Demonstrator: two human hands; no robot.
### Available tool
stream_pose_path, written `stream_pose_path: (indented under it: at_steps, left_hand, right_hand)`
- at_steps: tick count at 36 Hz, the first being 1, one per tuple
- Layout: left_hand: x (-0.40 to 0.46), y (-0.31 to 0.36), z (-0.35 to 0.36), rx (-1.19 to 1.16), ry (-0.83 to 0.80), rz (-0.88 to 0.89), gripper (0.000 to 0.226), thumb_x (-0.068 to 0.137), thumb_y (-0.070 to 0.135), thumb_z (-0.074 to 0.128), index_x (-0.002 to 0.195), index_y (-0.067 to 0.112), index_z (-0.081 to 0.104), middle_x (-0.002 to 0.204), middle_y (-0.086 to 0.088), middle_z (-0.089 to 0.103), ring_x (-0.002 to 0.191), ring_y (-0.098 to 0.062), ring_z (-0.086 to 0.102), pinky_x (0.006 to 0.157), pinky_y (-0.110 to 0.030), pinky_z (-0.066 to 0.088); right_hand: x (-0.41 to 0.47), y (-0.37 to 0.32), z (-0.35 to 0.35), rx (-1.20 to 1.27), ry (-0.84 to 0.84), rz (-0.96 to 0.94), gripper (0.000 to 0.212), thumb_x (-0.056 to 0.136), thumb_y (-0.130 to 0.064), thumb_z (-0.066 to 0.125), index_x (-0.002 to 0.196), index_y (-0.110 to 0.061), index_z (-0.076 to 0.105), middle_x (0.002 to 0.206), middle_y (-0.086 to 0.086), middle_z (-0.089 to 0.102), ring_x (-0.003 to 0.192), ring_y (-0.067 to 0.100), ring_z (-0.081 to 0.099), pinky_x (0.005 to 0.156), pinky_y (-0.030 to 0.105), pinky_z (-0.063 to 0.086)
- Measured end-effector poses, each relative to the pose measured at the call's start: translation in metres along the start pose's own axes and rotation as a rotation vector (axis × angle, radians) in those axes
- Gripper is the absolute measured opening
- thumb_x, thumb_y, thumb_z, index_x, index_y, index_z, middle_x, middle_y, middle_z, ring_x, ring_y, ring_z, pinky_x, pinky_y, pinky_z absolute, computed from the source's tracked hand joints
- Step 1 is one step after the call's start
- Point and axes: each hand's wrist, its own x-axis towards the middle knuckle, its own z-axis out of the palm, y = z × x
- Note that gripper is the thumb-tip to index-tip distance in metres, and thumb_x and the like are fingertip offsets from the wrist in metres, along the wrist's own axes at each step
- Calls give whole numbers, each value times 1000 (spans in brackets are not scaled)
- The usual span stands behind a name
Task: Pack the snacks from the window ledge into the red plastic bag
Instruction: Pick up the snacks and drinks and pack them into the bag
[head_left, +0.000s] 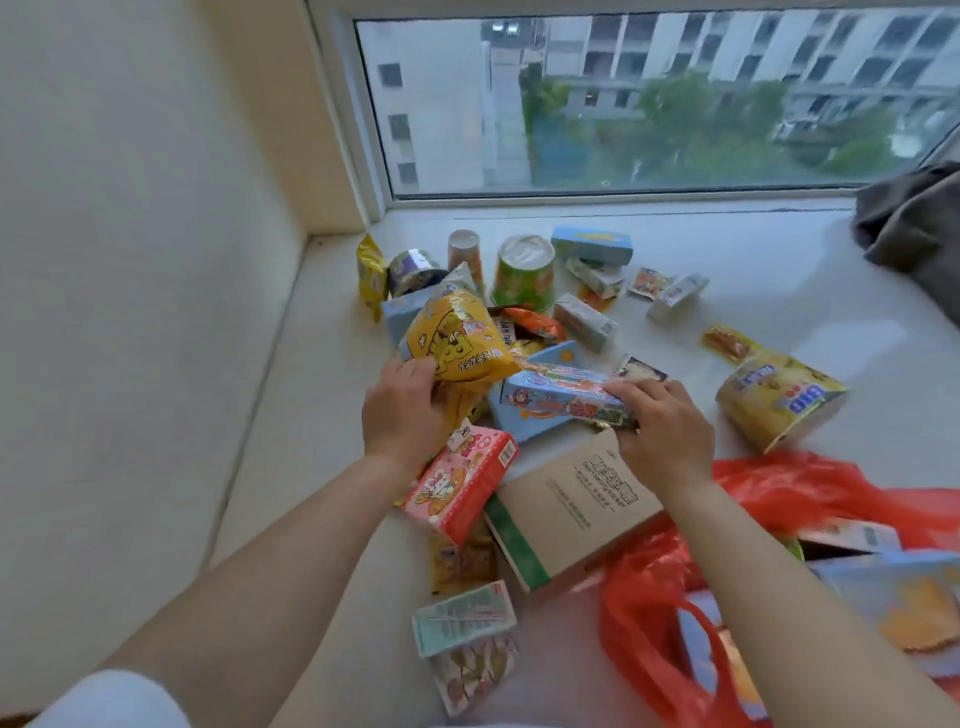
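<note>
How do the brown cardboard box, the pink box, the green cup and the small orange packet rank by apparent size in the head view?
1. Brown cardboard box
2. Pink box; its nearness to the camera makes this unsure against the cup
3. Green cup
4. Small orange packet

A room in a home, high up: a wide window ledge (753, 249) under a window (649, 104) facing tall apartment blocks (779, 47).
</note>
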Motion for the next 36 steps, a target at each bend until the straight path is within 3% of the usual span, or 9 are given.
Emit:
stream_pose_path:
  at_steps: [4, 7, 13, 16, 19, 23, 29, 33, 36]
  left_hand:
    - [-18, 46, 15, -32, -63, 49, 31, 85, 21, 48, 106, 2, 61, 102, -17, 60, 98, -35, 51, 71, -42, 45]
    - [-29, 87, 24, -101, -92, 87, 33, 84, 26, 49, 103, 1, 61, 103, -17, 55, 99, -34, 49, 73, -41, 44]
    - [-60, 185, 38, -248, -83, 151, 30, 88, 28, 58, 100, 1, 63, 115, -13, 50, 99, -29, 51, 72, -28, 36]
    - [-79, 223, 47, -310, -126, 229, 47, 84, 39, 48, 100, -1, 65, 119, -16, 51, 104, -30, 54, 82, -34, 44]
    - [-97, 252, 62, -319, -182, 301, 30, 87, 19, 57, 108, -2, 64, 127, -17, 51, 111, -34, 54, 92, -42, 48]
    - [-125, 278, 82, -232, -238, 371, 27, 86, 15, 57, 110, 4, 63, 131, -10, 52, 112, -34, 55, 83, -44, 52]
    - [-166, 280, 97, -67, -276, 562, 10, 79, 18, 56, 89, 16, 54, 117, -6, 64, 93, -33, 64, 46, -35, 52]
    - [-179, 268, 103, 75, -366, 652, 12, 77, 28, 42, 88, 25, 47, 112, -2, 67, 90, -28, 66, 44, -31, 52]
    - [-190, 261, 108, 229, -477, 768, 9, 71, 22, 62, 80, 22, 62, 111, -3, 68, 92, -27, 68, 55, -31, 55]
  right_hand:
    - [-35, 42, -29, 6, 43, 97, 48, 67, -3, 68, 111, -22, 69, 110, -3, 68, 100, 31, 56, 64, 34, 48]
    - [-55, 78, -53, 24, 87, 125, 49, 67, -1, 68, 112, -20, 69, 112, -1, 68, 103, 32, 56, 70, 38, 50]
    - [-111, 155, -91, 50, 186, 194, 49, 61, 4, 72, 107, -15, 71, 104, 8, 70, 91, 36, 58, 65, 39, 51]
    - [-144, 195, -104, 0, 215, 186, 54, 55, 9, 74, 104, -14, 72, 100, 8, 70, 87, 36, 61, 62, 38, 53]
    - [-173, 232, -112, -37, 186, 182, 56, 51, 10, 75, 102, -13, 73, 96, 10, 69, 84, 37, 61, 59, 38, 53]
    - [-201, 272, -111, -35, 73, 227, 54, 53, 12, 72, 101, -12, 73, 96, 12, 68, 87, 39, 58, 64, 40, 52]
    - [-234, 303, -107, -43, -27, 286, 58, 53, 9, 72, 104, -17, 73, 99, 7, 67, 87, 36, 56, 59, 37, 50]
    - [-243, 316, -106, -59, -1, 339, 50, 57, 5, 67, 102, -15, 73, 98, 9, 67, 88, 31, 50, 56, 37, 50]
    - [-243, 321, -107, -61, 25, 418, 49, 58, 6, 68, 103, -11, 72, 101, 12, 67, 89, 36, 53, 60, 38, 51]
